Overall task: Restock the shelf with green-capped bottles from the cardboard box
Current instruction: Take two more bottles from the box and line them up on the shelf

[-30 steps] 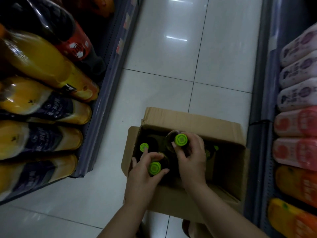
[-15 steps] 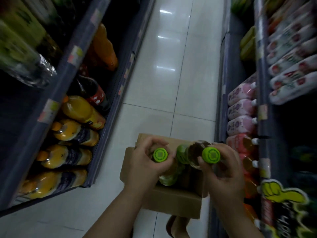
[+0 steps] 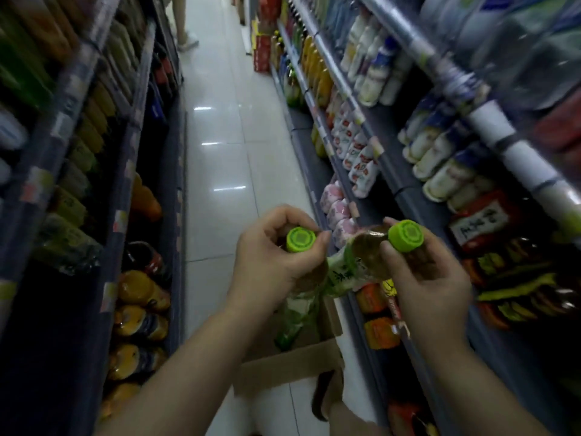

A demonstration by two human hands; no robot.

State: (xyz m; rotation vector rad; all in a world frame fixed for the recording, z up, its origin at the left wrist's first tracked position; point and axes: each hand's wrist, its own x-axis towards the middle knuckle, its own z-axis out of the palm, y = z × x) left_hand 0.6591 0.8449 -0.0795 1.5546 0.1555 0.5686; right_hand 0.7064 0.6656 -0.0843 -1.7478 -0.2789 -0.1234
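My left hand (image 3: 270, 259) gripped one green-capped bottle (image 3: 309, 278) by neck, cap (image 3: 301, 240) facing camera. My right hand (image 3: 430, 275) gripped second bottle (image 3: 371, 250) same way, its cap (image 3: 406, 236) up. Bottle bodies touched between hands. Cardboard box (image 3: 289, 366) sat open on white tiled floor (image 3: 220, 171) below. Stocked shelves (image 3: 377, 146) lined aisle both sides; orange bottles (image 3: 138, 306) low on left.

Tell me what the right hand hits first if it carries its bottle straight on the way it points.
Probably the left bottle: the right hand tilts the right bottle toward it, and they look nearly touching. Depth is unclear.
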